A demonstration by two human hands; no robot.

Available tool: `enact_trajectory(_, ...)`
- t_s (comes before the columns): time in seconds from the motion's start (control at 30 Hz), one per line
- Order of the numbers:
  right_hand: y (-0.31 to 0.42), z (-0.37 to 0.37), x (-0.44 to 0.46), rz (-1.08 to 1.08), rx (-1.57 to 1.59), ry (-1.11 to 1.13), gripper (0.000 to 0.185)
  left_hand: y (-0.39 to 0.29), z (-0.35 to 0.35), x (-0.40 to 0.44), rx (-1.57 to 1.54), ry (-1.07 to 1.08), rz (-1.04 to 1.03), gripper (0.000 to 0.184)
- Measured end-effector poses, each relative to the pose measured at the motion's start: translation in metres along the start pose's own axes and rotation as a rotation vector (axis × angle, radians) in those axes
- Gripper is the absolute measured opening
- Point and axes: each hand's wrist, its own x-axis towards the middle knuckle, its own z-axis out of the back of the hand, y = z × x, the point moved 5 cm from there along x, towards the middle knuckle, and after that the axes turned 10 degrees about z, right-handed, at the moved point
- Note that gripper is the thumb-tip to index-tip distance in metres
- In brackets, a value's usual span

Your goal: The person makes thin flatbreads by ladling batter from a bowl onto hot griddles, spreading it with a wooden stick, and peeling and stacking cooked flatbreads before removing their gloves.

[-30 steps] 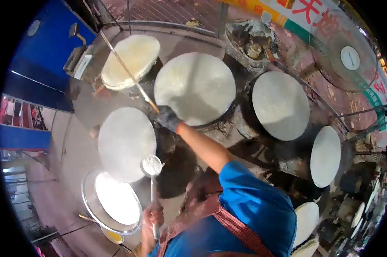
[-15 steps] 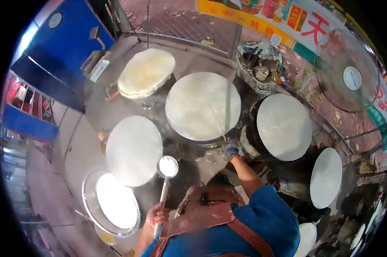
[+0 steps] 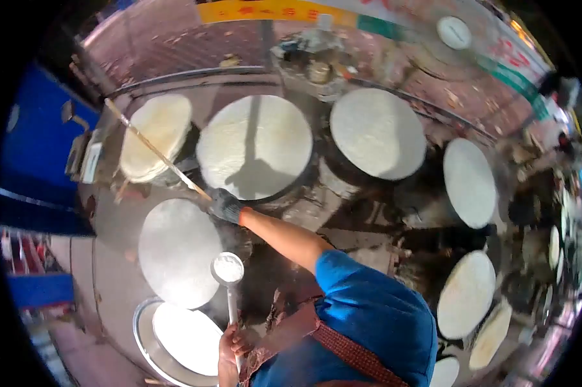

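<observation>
My left hand (image 3: 233,347) is wrapped round the handle of a ladle (image 3: 227,268), whose bowl holds some white batter. The ladle is just right of a round white sheet of batter (image 3: 180,251) on the left griddle. In a dark glove, my right hand (image 3: 226,205) is closed on a long thin wooden stick (image 3: 152,147). It slants up to the left, its far end above a stack of pale pancakes (image 3: 157,137). Beyond my glove, a large round pancake (image 3: 259,138) covers the middle griddle and carries the arm's shadow.
At lower left stands a metal basin (image 3: 148,342) of white batter. More round pancakes (image 3: 378,132) lie on griddles to the right. A fan (image 3: 454,32) stands behind the railing side, near a bin with dark contents (image 3: 317,68). A blue cabinet (image 3: 36,161) is at far left.
My right hand has swung left with the stick, from the near right edge of the middle griddle toward the left griddle. The view has turned to the right. My left hand still holds the ladle.
</observation>
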Motion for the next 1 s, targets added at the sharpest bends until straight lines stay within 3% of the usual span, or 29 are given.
enact_trajectory(0.03,-0.001,0.019,-0.020,0.056,-0.088,-0.085,0.027,-0.001,-0.020,0.003,-0.051,-0.115,-0.005,0.027)
enact_trajectory(0.13,-0.048,0.077,-0.119,-0.091,-0.181,-0.180,0.029,-0.029,0.001,0.019,0.075,0.079,0.264,0.028)
enact_trajectory(0.17,-0.045,0.103,-0.163,0.025,-0.413,-0.271,0.026,-0.033,-0.001,0.025,0.161,0.085,0.314,0.018)
enact_trajectory(0.23,-0.178,0.115,-0.253,0.148,-0.605,-0.451,0.030,-0.047,-0.010,0.042,0.688,-0.176,0.025,0.013)
enact_trajectory(0.27,-0.192,0.132,-0.297,-0.137,-0.030,-0.567,0.032,-0.050,-0.018,0.048,0.948,-0.290,-0.141,0.015)
enact_trajectory(0.3,-0.156,0.149,-0.324,-0.245,-0.214,-0.534,0.030,-0.040,-0.031,0.053,0.888,-0.203,-0.010,0.024)
enact_trajectory(0.37,-0.054,0.181,-0.401,-0.557,-0.559,-0.535,0.027,-0.051,-0.023,0.093,1.083,-0.288,0.058,0.024)
enact_trajectory(0.4,-0.058,0.179,-0.439,-0.478,-0.429,-0.787,0.033,-0.039,-0.024,0.116,0.889,-0.187,0.301,0.026)
enact_trajectory(0.47,-0.025,0.183,-0.492,-0.497,-0.542,-0.893,0.036,-0.014,-0.026,0.152,0.540,-0.103,0.816,0.030)
enact_trajectory(0.53,-0.042,0.179,-0.554,-0.624,-0.728,-0.980,0.039,0.039,-0.068,0.184,0.607,-0.212,0.838,0.030)
enact_trajectory(0.6,-0.048,0.173,-0.614,-0.646,-0.853,-1.030,0.039,0.053,-0.050,0.218,0.483,-0.087,1.094,0.032)
enact_trajectory(0.63,-0.013,0.173,-0.640,-0.835,-0.515,-1.204,0.040,0.061,-0.045,0.231,0.467,-0.015,1.193,0.032)
enact_trajectory(0.67,0.021,0.173,-0.672,-1.026,-0.440,-1.175,0.038,0.078,-0.034,0.243,0.447,0.056,1.299,0.033)
enact_trajectory(0.73,-0.002,0.150,-0.753,-0.809,-0.613,-1.538,0.034,0.115,-0.041,0.255,0.421,0.025,1.327,0.036)
enact_trajectory(0.77,-0.072,0.123,-0.819,-1.000,-0.589,-1.500,0.034,0.142,-0.055,0.251,0.417,-0.089,1.265,0.036)
enact_trajectory(0.8,-0.019,0.109,-0.832,-0.598,-0.280,-1.885,0.032,0.159,-0.064,0.248,0.437,-0.218,1.201,0.035)
enact_trajectory(0.83,0.008,0.089,-0.865,-1.119,-0.682,-1.827,0.031,0.175,-0.072,0.244,0.460,-0.340,1.129,0.034)
enact_trajectory(0.87,0.017,0.071,-0.889,-1.370,-0.701,-1.901,0.035,0.190,-0.077,0.246,0.500,-0.461,1.062,0.032)
enact_trajectory(0.9,0.026,0.062,-0.910,-1.444,-0.907,-1.827,0.040,0.200,-0.077,0.252,0.541,-0.565,0.988,0.031)
enact_trajectory(0.93,0.057,0.062,-0.906,-1.583,-0.668,-1.896,0.041,0.205,-0.076,0.259,0.569,-0.522,1.050,0.028)
enact_trajectory(1.0,0.053,0.062,-0.910,-1.748,-0.638,-1.724,0.041,0.197,-0.078,0.271,0.631,-0.456,1.143,0.036)
